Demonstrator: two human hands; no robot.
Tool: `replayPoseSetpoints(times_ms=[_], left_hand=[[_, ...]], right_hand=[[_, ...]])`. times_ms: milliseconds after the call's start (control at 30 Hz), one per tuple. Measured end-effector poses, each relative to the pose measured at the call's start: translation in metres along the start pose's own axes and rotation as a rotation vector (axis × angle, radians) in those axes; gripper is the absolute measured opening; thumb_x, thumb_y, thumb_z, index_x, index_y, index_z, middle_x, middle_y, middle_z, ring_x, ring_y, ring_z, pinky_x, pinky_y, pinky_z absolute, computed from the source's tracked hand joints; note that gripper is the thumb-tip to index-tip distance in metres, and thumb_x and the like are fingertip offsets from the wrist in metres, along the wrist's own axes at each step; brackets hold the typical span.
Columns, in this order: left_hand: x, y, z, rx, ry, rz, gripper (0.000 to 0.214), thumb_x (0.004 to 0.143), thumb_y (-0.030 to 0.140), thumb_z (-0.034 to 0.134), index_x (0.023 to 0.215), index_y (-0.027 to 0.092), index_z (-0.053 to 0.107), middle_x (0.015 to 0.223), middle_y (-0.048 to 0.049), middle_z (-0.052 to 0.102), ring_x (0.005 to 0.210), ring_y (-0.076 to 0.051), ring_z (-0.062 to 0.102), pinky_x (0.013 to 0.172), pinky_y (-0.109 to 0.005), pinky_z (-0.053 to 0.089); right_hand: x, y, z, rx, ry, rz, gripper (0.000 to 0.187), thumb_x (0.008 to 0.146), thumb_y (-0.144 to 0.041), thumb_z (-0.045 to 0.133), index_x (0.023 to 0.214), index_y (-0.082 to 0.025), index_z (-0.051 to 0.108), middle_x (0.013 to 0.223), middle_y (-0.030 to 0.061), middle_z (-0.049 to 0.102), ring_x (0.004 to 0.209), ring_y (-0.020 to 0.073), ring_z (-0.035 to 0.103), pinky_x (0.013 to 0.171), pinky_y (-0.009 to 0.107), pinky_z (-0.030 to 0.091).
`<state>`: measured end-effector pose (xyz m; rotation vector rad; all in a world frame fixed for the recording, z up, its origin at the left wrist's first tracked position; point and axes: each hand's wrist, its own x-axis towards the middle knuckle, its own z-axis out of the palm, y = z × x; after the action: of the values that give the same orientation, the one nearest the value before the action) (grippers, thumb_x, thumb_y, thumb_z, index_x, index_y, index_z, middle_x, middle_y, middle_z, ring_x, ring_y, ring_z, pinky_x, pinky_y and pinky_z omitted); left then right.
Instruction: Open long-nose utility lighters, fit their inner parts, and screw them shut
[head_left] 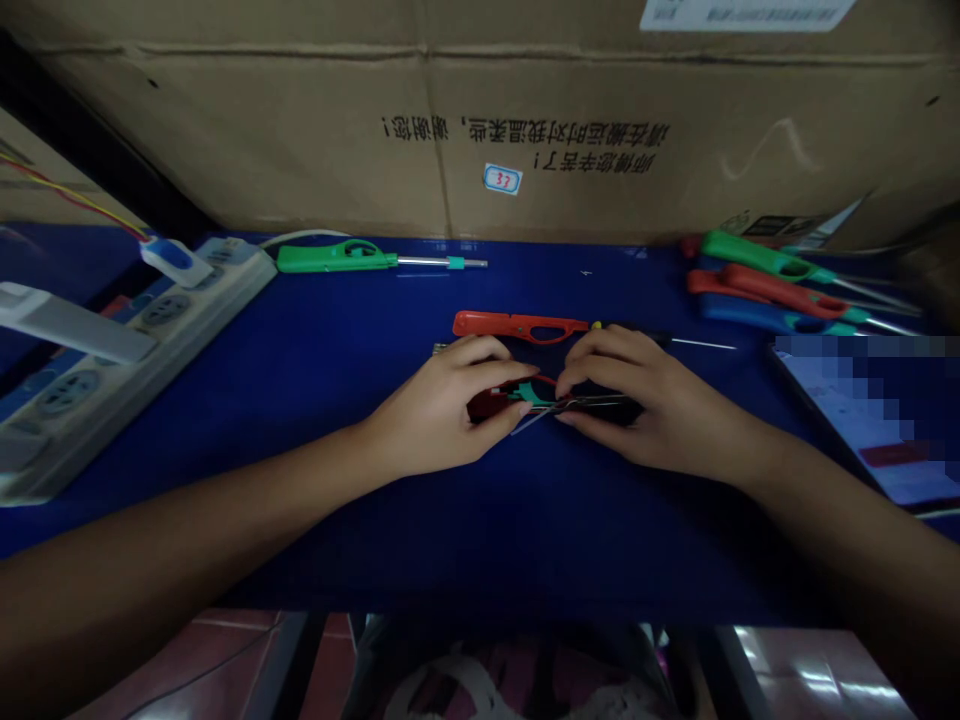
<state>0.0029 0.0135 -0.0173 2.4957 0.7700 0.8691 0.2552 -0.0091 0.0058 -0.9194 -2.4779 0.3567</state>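
My left hand (442, 410) is closed around an opened red gas lighter (491, 403), thumb and fingertips pinching it near its green trigger (523, 391). Close by on the right, my right hand (667, 405) has its fingers closed at the front end of the same lighter, on thin wire-like parts (559, 405). Its palm side is dark, so the exact grip is partly hidden. Just beyond both hands lies a loose red lighter shell half (491, 324). A screwdriver (701, 343) with a thin shaft lies partly hidden behind my right hand.
A green long-necked lighter (330, 258) lies at the back left, beside a power strip (161, 325) with plugs. Green, red and blue lighters (787, 290) are piled at the right, near a phone (847, 410). A cardboard box (300, 140) walls off the back.
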Motion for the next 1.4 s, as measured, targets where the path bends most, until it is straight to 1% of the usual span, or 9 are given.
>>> replayPoseSetpoints(times_ms=[100, 267, 467, 567, 700, 767, 1033, 1200, 1400], left_hand=[[0.0009, 0.0019, -0.001, -0.049, -0.024, 0.006, 0.031, 0.09, 0.017, 0.066, 0.12, 0.017, 0.07, 0.111, -0.0074, 0.069, 0.102, -0.017, 0.068, 0.094, -0.031, 0.055], [0.002, 0.0014, -0.0022, -0.072, -0.056, 0.016, 0.031, 0.093, 0.016, 0.063, 0.122, 0.02, 0.07, 0.112, -0.0068, 0.069, 0.105, -0.018, 0.068, 0.096, -0.033, 0.055], [0.0033, 0.0004, -0.0025, -0.079, -0.055, 0.03, 0.027, 0.093, 0.017, 0.064, 0.119, 0.019, 0.073, 0.107, -0.0064, 0.071, 0.097, -0.017, 0.069, 0.088, -0.032, 0.056], [0.0037, 0.0008, -0.0021, -0.086, -0.045, 0.026, 0.028, 0.092, 0.016, 0.065, 0.118, 0.021, 0.073, 0.106, -0.006, 0.072, 0.095, -0.018, 0.069, 0.087, -0.033, 0.057], [0.0035, 0.0023, -0.0015, -0.115, -0.051, 0.014, 0.031, 0.091, 0.013, 0.063, 0.119, 0.021, 0.073, 0.105, -0.0068, 0.072, 0.096, -0.019, 0.069, 0.088, -0.035, 0.057], [0.0031, 0.0032, -0.0014, -0.127, -0.061, 0.014, 0.033, 0.091, 0.012, 0.061, 0.119, 0.022, 0.073, 0.108, -0.0074, 0.071, 0.099, -0.019, 0.069, 0.089, -0.036, 0.058], [0.0025, 0.0059, -0.001, -0.131, -0.062, 0.017, 0.035, 0.088, 0.009, 0.059, 0.118, 0.021, 0.073, 0.108, -0.0083, 0.071, 0.099, -0.02, 0.068, 0.089, -0.038, 0.058], [0.0021, 0.0065, 0.0004, -0.136, -0.058, 0.021, 0.031, 0.09, 0.01, 0.057, 0.115, 0.019, 0.073, 0.109, -0.0089, 0.071, 0.098, -0.02, 0.068, 0.089, -0.037, 0.057], [0.0011, 0.0076, -0.0004, -0.077, -0.044, -0.029, 0.024, 0.086, 0.012, 0.062, 0.11, 0.018, 0.065, 0.106, -0.006, 0.071, 0.098, -0.019, 0.067, 0.089, -0.036, 0.055]], right_hand=[[0.0014, 0.0022, 0.0037, 0.012, 0.019, -0.024, 0.007, 0.092, -0.019, 0.067, 0.099, -0.021, 0.066, 0.099, 0.0065, 0.065, 0.093, 0.0214, 0.061, 0.085, 0.038, 0.045], [0.0018, 0.0034, 0.0053, 0.007, 0.04, -0.082, 0.003, 0.094, -0.018, 0.066, 0.096, -0.019, 0.067, 0.092, 0.0051, 0.069, 0.088, 0.0193, 0.064, 0.085, 0.037, 0.044], [0.0004, 0.0019, 0.0032, -0.043, 0.041, -0.101, 0.006, 0.097, -0.018, 0.063, 0.097, -0.02, 0.068, 0.091, 0.0045, 0.072, 0.087, 0.0191, 0.066, 0.085, 0.037, 0.044], [0.0017, 0.0001, 0.0052, 0.011, 0.054, -0.032, 0.006, 0.095, -0.017, 0.064, 0.096, -0.022, 0.068, 0.09, 0.0039, 0.072, 0.087, 0.0198, 0.065, 0.085, 0.038, 0.045], [0.004, 0.0004, 0.0092, 0.205, 0.051, 0.154, 0.008, 0.089, -0.018, 0.07, 0.093, -0.024, 0.07, 0.092, 0.0035, 0.072, 0.091, 0.021, 0.065, 0.085, 0.038, 0.049], [0.0045, 0.0017, 0.01, 0.262, 0.032, 0.209, 0.008, 0.087, -0.02, 0.072, 0.093, -0.025, 0.071, 0.092, 0.003, 0.072, 0.092, 0.021, 0.065, 0.086, 0.038, 0.05], [0.0041, 0.0012, 0.0067, 0.341, -0.015, 0.239, 0.011, 0.086, -0.018, 0.07, 0.095, -0.023, 0.072, 0.095, 0.0033, 0.072, 0.09, 0.0197, 0.067, 0.085, 0.036, 0.053], [0.0036, -0.0007, 0.0032, 0.331, -0.041, 0.221, 0.017, 0.083, -0.013, 0.067, 0.097, -0.023, 0.072, 0.096, 0.004, 0.073, 0.09, 0.02, 0.068, 0.083, 0.036, 0.054], [0.0036, -0.0004, 0.0025, 0.321, -0.046, 0.226, 0.02, 0.082, -0.013, 0.067, 0.097, -0.024, 0.073, 0.097, 0.0031, 0.074, 0.091, 0.0203, 0.069, 0.085, 0.036, 0.056]])
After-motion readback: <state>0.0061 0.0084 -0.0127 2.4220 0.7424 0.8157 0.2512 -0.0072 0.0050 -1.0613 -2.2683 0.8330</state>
